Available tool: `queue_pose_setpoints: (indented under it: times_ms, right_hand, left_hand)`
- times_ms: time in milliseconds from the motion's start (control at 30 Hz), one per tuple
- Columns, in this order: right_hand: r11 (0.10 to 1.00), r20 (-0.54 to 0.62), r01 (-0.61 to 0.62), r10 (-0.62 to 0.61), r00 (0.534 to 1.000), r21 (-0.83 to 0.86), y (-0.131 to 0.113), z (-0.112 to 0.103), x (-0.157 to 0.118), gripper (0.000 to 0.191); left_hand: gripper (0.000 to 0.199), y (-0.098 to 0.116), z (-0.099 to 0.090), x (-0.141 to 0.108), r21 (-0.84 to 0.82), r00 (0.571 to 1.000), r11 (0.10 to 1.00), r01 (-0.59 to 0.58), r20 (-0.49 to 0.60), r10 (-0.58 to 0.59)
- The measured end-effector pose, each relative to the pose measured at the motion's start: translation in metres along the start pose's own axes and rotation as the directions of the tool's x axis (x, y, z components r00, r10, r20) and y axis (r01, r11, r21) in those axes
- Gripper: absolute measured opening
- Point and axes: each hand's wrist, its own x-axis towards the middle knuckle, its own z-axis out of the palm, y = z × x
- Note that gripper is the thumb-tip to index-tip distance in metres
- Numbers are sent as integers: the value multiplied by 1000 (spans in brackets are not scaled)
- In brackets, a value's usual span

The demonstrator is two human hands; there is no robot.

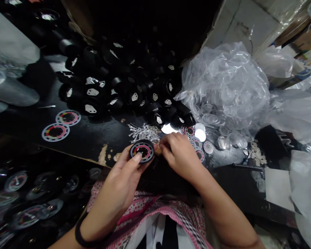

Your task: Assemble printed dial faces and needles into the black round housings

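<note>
My left hand [123, 174] is wrapped round a black round pressure gauge [146, 149], its dial facing up and the thumb lying on the dial face. Just right of the gauge, my right hand [181, 154] has its fingers bent together in a pinch; whatever is between the fingertips is hidden. Behind the gauge lies a pile of small white pointers [142, 132]. Loose printed dial discs [199, 152] and a white disc [200, 135] lie partly behind my right hand.
Many black gauge cases [134, 97] crowd the back of the table. A clear plastic bag [228, 76] of transparent lenses stands at right. Two dial discs [55, 132] lie at left. Assembled gauges [17, 181] fill the area below the table edge. A white card [278, 188] lies far right.
</note>
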Motion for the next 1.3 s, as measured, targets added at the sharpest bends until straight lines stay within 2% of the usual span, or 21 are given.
queue_pose_setpoints:
  times_ms: [100, 200, 400, 533, 667, 800, 933, 1300]
  right_hand:
    - [984, -44, -41, 49, 998, 173, -7, 2, -12, 11]
    - [973, -112, -67, 94, 989, 222, -7, 5, -21, 11]
    - [932, -195, -22, 99, 976, 362, -3, 1, -28, 12]
    - [865, -212, 23, 96, 973, 501, -8, -4, -32, 13]
    - [920, -189, 2, 78, 979, 391, -14, -6, -34, 15]
    - [947, -160, -38, 93, 983, 318, -15, -6, -36, 16]
    - [941, -146, -67, 121, 982, 331, -17, -8, -38, 14]
    - [887, -167, -130, 225, 960, 444, -21, -10, -44, 17]
  left_hand:
    - [18, -2, 7, 0, 2, 999, 999, -33, -2, 33]
    - [17, -3, 10, -1, -8, 999, 999, -34, -5, 34]
    - [17, 0, 12, -2, -41, 1000, 999, 9, 9, -8]
    - [30, -1, 14, 4, 41, 999, 999, -6, -32, 7]
    - [27, -10, 16, 9, 153, 997, 985, 75, -1, -75]
    - [27, -19, 9, 9, 278, 998, 960, 23, 51, -39]
    - [31, -19, 5, 6, 372, 997, 927, -45, 76, 18]
    - [24, -7, 16, -3, 454, 988, 879, -145, 110, 106]
